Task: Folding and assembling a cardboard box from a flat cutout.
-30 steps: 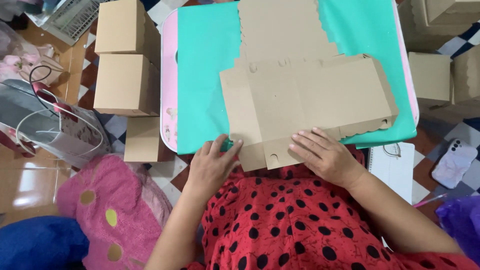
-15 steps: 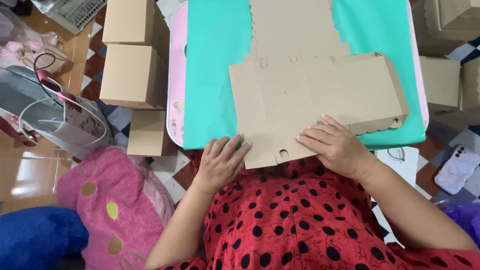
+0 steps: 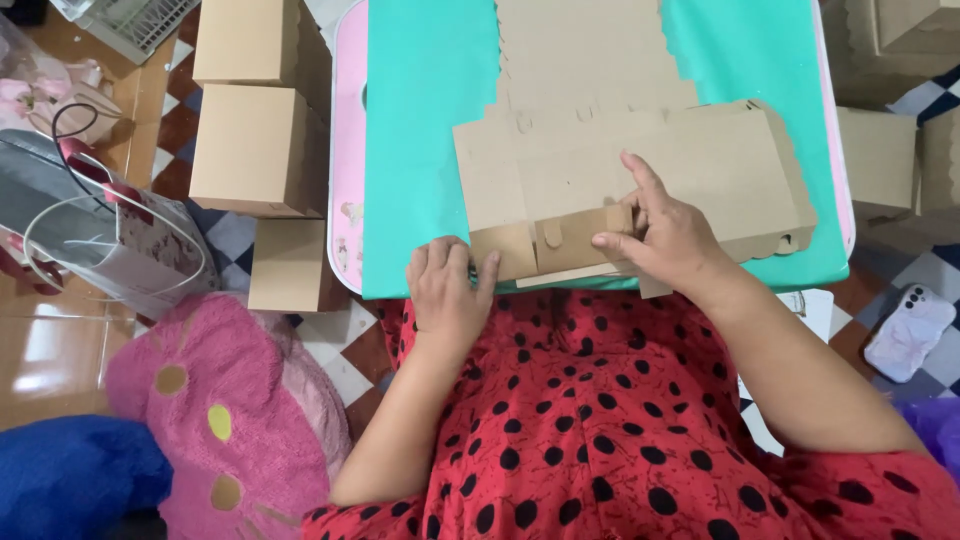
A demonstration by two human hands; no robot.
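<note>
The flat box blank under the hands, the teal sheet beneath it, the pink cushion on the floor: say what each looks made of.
Flat box blank: brown cardboard, matte, with die-cut scalloped edges and fold lines. Teal sheet: smooth and even in colour, probably plastic or coated paper; the view leaves it open. Pink cushion: fuzzy plush fabric, judging by its nap.

Single head-worn camera, looking steeply down over the wearer's lap.

The view faces almost straight down and slightly forward from above the person's chest, close enough that the red spotted garment [image 3: 620, 430] fills the lower frame. The teal table top [image 3: 430, 130] runs from the frame centre to the top edge, with both forearms entering from below. Floor tiles [image 3: 345, 355] and stacked cardboard boxes [image 3: 255, 150] occupy the left margin; further boxes [image 3: 880, 150] sit at the right margin. No second view exists, so no scene area is shared.
</note>
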